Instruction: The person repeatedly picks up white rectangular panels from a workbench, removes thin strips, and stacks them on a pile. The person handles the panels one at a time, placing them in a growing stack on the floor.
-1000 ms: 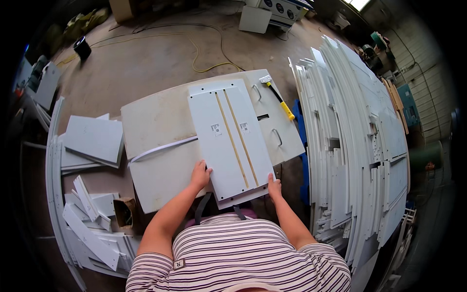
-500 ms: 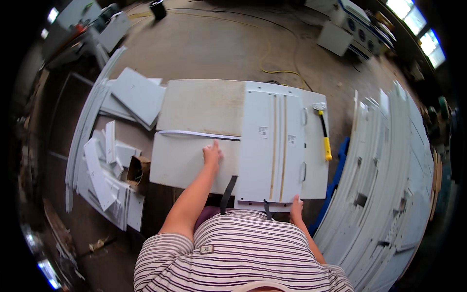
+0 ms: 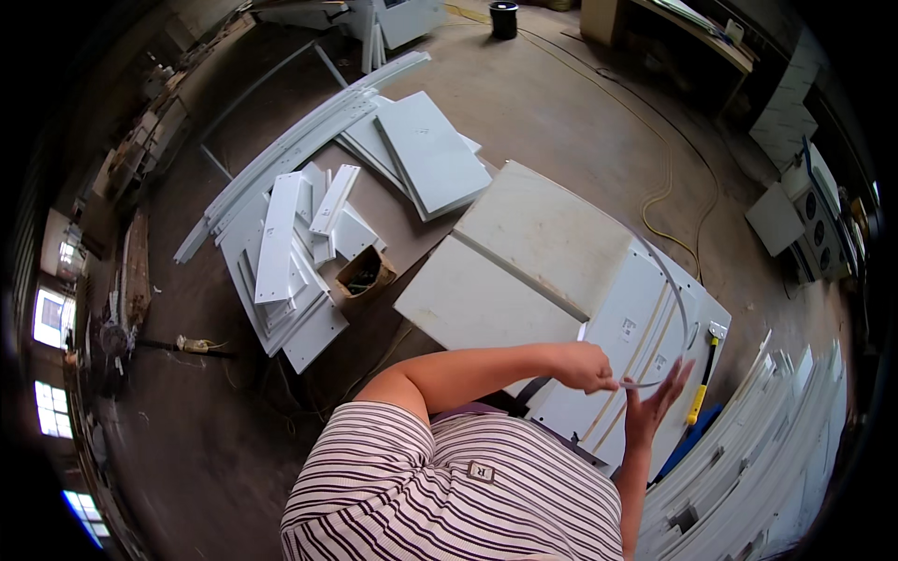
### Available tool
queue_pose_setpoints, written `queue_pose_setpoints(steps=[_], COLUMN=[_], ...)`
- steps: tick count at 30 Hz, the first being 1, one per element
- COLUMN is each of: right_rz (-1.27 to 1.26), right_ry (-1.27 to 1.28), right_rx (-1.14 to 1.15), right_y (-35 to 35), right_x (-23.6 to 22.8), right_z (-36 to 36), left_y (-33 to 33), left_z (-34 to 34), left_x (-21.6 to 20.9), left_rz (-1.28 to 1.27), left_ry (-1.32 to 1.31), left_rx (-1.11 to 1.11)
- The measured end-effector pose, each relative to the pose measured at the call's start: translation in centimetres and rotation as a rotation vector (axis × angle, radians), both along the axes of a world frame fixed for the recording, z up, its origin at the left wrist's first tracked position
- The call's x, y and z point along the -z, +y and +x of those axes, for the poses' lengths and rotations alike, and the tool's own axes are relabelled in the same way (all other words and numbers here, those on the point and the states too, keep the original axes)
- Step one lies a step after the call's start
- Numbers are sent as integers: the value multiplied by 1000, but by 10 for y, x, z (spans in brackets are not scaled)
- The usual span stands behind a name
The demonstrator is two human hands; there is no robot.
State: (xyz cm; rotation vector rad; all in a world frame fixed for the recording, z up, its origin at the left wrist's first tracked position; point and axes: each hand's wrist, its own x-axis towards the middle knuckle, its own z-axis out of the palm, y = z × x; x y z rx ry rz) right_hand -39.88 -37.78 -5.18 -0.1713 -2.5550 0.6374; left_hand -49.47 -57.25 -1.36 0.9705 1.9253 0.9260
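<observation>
My left hand [image 3: 585,366] is closed on one end of a thin, pale flexible strip [image 3: 675,280]. The strip bends in a wide arc over a white panel [image 3: 606,320] with two brown lines across it. Beside the arc, my right hand [image 3: 653,404] has its fingers stretched and spread; whether they touch the strip I cannot tell. Both hands are above the near part of the white panel. A larger off-white board [image 3: 552,245] with a groove across it lies to the left. A hammer [image 3: 698,402] with a yellow grip rests right of my right hand.
Stacked white panels [image 3: 435,154] and narrow white pieces [image 3: 279,238] lie at the left, near an open cardboard box [image 3: 365,273]. Long white profiles [image 3: 748,449] are piled at the right. A yellow hose [image 3: 666,224] crosses the floor beyond, toward a black bucket [image 3: 503,21].
The strip has come up off the grooved board and now bends in my left hand. My left hand moved right; my right hand left the panel's near edge and rose. The view turned left.
</observation>
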Motion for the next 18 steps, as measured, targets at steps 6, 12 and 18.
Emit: queue_pose_setpoints(steps=[6,12,18], right_rz=[-182,-170,-372], right_ry=[10,20,-104], right_rx=[190,678,634], right_y=[94,196,247], right_x=[65,74,87], right_z=[-25,31,50], left_y=[-48,-103,-51], left_z=[-24,-31,-31], left_x=[-74,-121,-137], left_rz=[519,760,875], left_ry=[28,61,23], left_rx=[-467,-1034,-916])
